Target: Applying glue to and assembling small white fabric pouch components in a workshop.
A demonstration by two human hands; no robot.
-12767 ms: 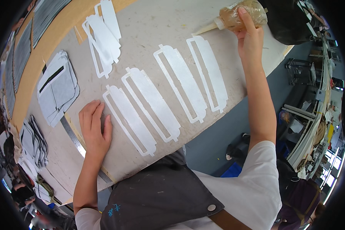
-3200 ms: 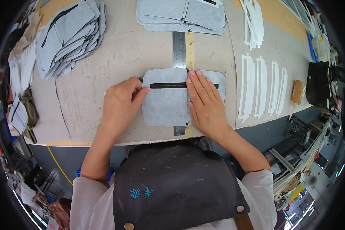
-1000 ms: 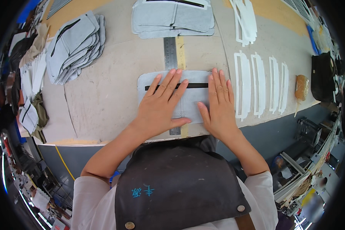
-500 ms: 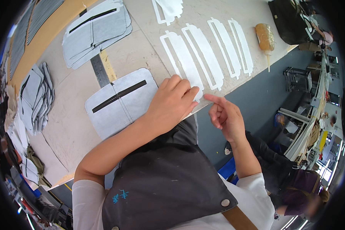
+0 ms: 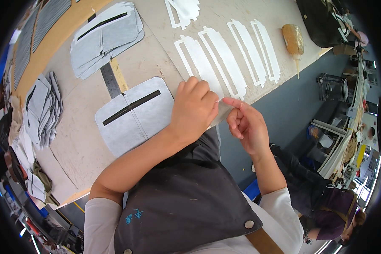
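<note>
My left hand [image 5: 194,109] is closed at the near end of a white cut-out strip [image 5: 203,63], its thumb and fingers pinching that end at the table's edge. Close by, my right hand [image 5: 250,127] points its index finger at the pinched end, with the other fingers loosely curled and nothing visible in them. Whether the fingertip touches the strip is hard to tell. Left of my left wrist lies a pale grey rounded panel [image 5: 133,111] with a black slot and a centre seam. A second white strip [image 5: 224,59] lies just right of the first.
More white strips [image 5: 249,57] lie to the right, near a bottle of amber liquid [image 5: 293,40] with a nozzle. Stacked grey panels [image 5: 110,34] sit at the far left; another pile [image 5: 42,112] is at the left. A dark ruler-like strip [image 5: 110,81] lies between panels.
My left hand has lifted and turned slightly, bringing the strip's near end up in a pinch. My right hand has shifted slightly left, its index finger nearer the left fingertips.
</note>
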